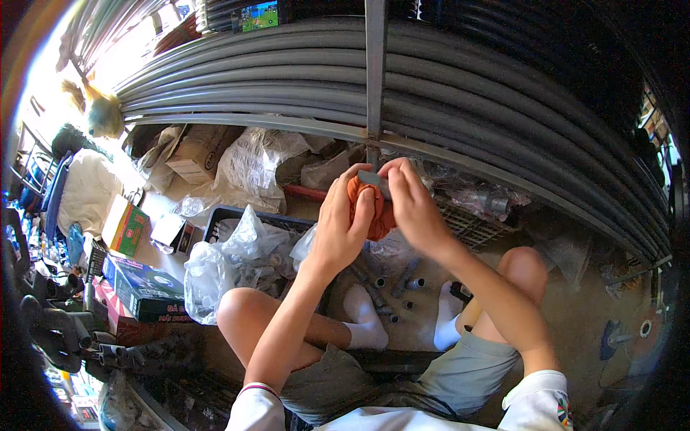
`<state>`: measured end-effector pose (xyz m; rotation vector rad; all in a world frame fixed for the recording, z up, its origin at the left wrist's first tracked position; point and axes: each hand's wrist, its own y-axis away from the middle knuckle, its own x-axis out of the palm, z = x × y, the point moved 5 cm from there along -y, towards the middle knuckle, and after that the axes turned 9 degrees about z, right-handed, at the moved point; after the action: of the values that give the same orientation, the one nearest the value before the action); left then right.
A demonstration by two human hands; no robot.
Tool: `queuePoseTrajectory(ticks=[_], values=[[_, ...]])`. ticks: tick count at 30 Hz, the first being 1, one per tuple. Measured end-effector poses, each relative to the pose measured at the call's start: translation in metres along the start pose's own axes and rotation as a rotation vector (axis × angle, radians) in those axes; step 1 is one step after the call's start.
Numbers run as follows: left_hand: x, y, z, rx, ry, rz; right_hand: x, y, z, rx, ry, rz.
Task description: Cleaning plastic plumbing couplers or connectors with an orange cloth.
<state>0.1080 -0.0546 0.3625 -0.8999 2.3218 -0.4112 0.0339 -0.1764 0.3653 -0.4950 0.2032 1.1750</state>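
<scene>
Both hands are raised in front of me over my knees. My left hand (343,228) grips a bunched orange cloth (379,219). My right hand (413,205) pinches a small grey pipe fitting (374,179) at the top of the cloth, fingers pressed against it. The cloth wraps partly around the fitting, hiding most of it. Several more grey pipe fittings (392,287) lie on the floor between my white-socked feet.
Long grey pipes (503,86) are stacked on a rack behind a metal upright (374,72). A dark crate (223,215) holds clear plastic bags (230,262). Cardboard boxes (144,287) stand at left, a black mesh basket (471,226) at right.
</scene>
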Motion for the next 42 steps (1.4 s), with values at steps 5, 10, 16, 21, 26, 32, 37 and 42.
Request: queuePoseTrajectory(ticks=[5,10,16,21,26,32,37,42], values=[[0.001,-0.003,0.01,-0.164,0.287,0.015,-0.017,-0.001,0.014,-0.089,0.032,0.038],[-0.019,-0.002,0.022,-0.241,0.882,-0.217,-0.022,0.001,0.04,-0.094,0.025,0.167],[0.01,0.007,0.007,-0.253,0.866,-0.037,-0.018,0.001,0.035,-0.379,0.315,-0.004],[0.005,-0.006,-0.008,-0.268,0.805,0.112,-0.027,0.0,0.03,-0.317,0.252,-0.03],[0.001,0.001,0.014,-0.265,0.516,-0.021,-0.003,0.012,0.033,-0.29,0.162,0.111],[0.004,0.007,0.058,-0.371,0.668,0.144,0.004,0.014,0.053,-0.577,0.518,0.216],[0.006,0.009,0.037,-0.432,0.681,-0.033,-0.003,0.006,0.04,-0.426,0.396,0.051],[-0.01,0.006,0.007,-0.211,0.171,-0.192,0.005,0.008,0.007,-0.109,0.055,0.148]])
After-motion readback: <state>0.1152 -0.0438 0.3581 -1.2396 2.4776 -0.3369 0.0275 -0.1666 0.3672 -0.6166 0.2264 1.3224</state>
